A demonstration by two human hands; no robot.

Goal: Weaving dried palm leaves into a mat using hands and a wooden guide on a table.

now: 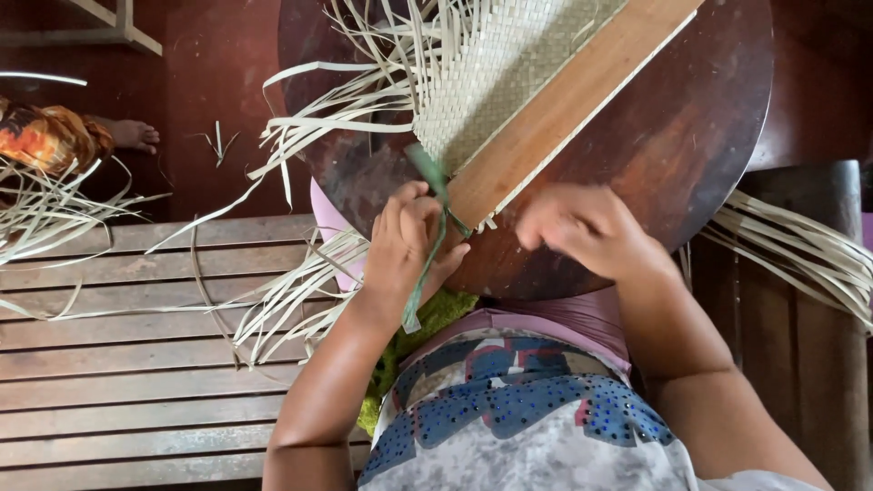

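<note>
Head view cuts off the top of the pale woven palm-strip mat (496,77) and the far end of the long flat wooden slat (564,109); the right hand (582,227) is blurred, so whether it grips anything I cannot tell; the left hand (409,245) is pinched shut on a thin green strip (427,245) at the slat's near end; mat and slat lie on a round dark wooden table (691,136), the slat running diagonally from the hands up to the right; loose strips trail over a slatted wooden bench (136,364); another person's bare foot (135,136) rests on the dark red floor (209,73).
</note>
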